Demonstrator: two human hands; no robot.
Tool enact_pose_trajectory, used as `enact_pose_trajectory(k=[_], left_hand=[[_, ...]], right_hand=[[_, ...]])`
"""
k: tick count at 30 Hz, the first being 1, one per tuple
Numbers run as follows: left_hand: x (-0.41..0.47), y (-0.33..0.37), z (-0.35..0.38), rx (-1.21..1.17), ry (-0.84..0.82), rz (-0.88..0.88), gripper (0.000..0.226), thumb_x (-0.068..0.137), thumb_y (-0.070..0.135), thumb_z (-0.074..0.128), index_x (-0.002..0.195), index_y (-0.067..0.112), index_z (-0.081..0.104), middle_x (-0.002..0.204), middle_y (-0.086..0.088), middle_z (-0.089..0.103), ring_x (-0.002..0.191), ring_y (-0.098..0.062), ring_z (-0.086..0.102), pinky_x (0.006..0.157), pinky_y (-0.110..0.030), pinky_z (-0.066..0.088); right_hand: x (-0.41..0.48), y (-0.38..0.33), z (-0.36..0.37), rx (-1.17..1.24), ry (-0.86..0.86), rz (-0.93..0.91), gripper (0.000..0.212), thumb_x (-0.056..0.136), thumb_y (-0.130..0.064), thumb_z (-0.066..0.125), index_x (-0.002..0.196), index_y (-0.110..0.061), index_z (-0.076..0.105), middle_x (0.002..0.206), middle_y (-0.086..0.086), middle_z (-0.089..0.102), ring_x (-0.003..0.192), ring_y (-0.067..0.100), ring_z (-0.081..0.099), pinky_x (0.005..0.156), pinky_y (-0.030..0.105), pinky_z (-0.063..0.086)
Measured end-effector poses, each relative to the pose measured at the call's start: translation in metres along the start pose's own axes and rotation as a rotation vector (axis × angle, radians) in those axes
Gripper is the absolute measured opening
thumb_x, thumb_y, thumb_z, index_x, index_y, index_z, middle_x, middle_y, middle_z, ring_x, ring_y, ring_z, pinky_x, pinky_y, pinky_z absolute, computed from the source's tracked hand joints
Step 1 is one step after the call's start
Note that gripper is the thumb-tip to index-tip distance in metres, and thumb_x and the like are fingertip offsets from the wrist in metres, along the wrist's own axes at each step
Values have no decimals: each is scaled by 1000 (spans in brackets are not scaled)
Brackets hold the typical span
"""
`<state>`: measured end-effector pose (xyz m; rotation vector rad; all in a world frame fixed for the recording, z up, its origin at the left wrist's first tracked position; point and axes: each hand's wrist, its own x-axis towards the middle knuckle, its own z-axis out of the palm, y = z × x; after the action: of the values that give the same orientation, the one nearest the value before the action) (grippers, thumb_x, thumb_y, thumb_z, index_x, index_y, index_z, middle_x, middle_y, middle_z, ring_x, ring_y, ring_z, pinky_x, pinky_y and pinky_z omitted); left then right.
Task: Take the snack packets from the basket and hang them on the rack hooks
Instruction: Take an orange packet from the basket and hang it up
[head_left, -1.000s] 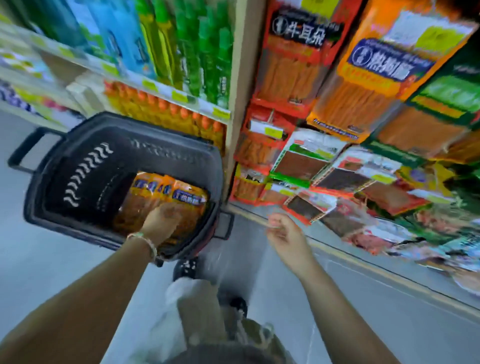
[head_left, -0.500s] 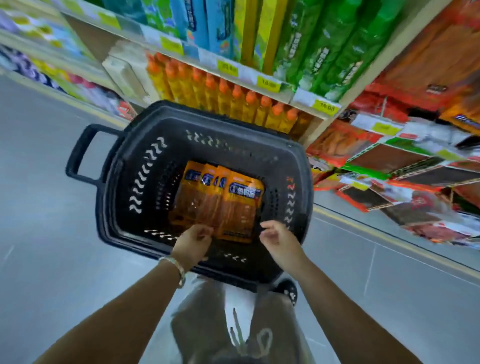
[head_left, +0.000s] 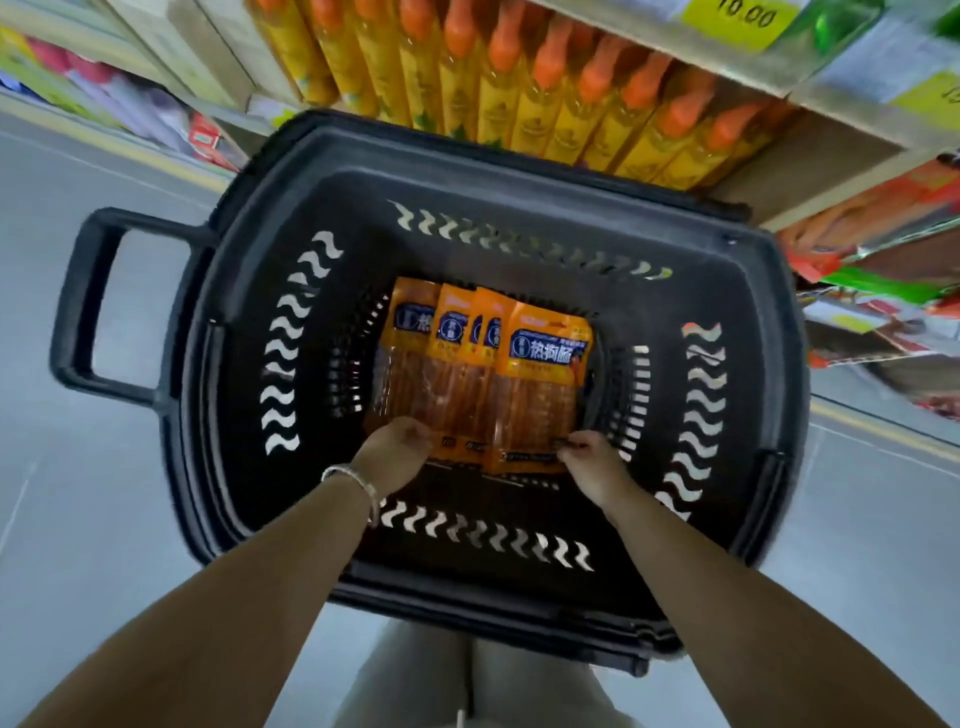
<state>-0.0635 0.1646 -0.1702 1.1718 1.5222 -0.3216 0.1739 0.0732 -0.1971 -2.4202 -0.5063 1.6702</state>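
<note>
Down at the bottom of the black basket, a row of orange snack packets is laid, each one partly covered by the next. Blue labels are seen near their tops, and long brown sticks can be seen through the clear parts. The lower edge of the packets on the left side is held by the left hand, with its fingers curled over it. A thin bracelet is worn on that wrist. The bottom corner of the packet on the right side is pinched by the right hand between thumb and fingers. Both arms are stretched down into the basket from the near side. The basket is set on a grey floor, and its handle is stuck out to the left. Behind the basket, a shelf is filled with yellow bottles with orange caps, stood close together. A yellow price tag is fixed above them. Other hanging packets are seen at the right edge, but they are blurred.
</note>
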Motion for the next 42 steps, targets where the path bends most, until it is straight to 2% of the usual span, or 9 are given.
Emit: enact_pose_trajectory(k=[3,6,15,19,25,30,34,36,42], left_hand=[[24,-2,7,31,-74,16,19,98,29,45,86,25,59,88,-2,63,74,-13,56,70,-29,45],[42,0,8,-70,-88,28,15,98,32,47,92,26,59,91,3,60,84,-13,58,76,-28,46],[75,-3,-5,-229,74,4,11,94,32,50,92,38,59,95,6,64,85,-13,62,64,-27,46],[77,-2,-2,-292,93,-13,11,93,31,54,99,29,62,88,-1,66,77,-19,61,70,-34,49],[73,1,-1,-278,42,-48,18,95,30,51,110,27,60,97,1,66,87,-21,62,76,-34,51],[73,2,-4,-296,59,-8,15,95,27,49,105,25,61,93,-4,65,84,-22,60,74,-33,48],[71,2,-5,-327,108,13,20,90,32,59,109,26,57,95,10,64,87,-9,61,75,-25,47],[67,4,-6,-395,113,57,28,84,36,67,109,26,58,93,17,66,84,1,61,72,-18,46],[66,4,-9,-554,-67,1,44,80,55,64,108,21,65,109,-7,69,101,-32,64,92,-55,49]], right_hand=[[40,1,13,76,52,13,17,91,-24,55,105,-15,59,107,6,63,86,18,58,85,33,46],[72,1,24,94,145,-6,24,94,-26,49,117,-22,57,108,2,63,82,15,58,82,32,46],[106,-6,65,1,144,3,70,94,-45,47,151,-20,14,153,9,29,136,31,34,110,38,31],[99,-8,74,29,196,-77,79,80,-49,67,145,-22,30,146,9,36,131,32,38,105,47,39],[106,-15,65,293,124,139,96,67,-47,81,144,-21,29,140,8,36,126,31,42,105,43,39],[91,-13,65,405,49,6,71,71,-36,80,132,-21,47,130,1,56,117,23,54,100,43,44],[67,-12,58,534,-113,-30,53,62,-35,84,108,-33,57,114,-5,66,99,13,63,79,31,51],[60,-12,52,545,-215,-64,59,54,-34,88,105,-31,59,111,0,69,98,16,67,89,38,52],[50,-35,51,476,-374,-103,87,50,-57,83,128,-36,50,117,-10,63,108,15,59,101,43,39]])
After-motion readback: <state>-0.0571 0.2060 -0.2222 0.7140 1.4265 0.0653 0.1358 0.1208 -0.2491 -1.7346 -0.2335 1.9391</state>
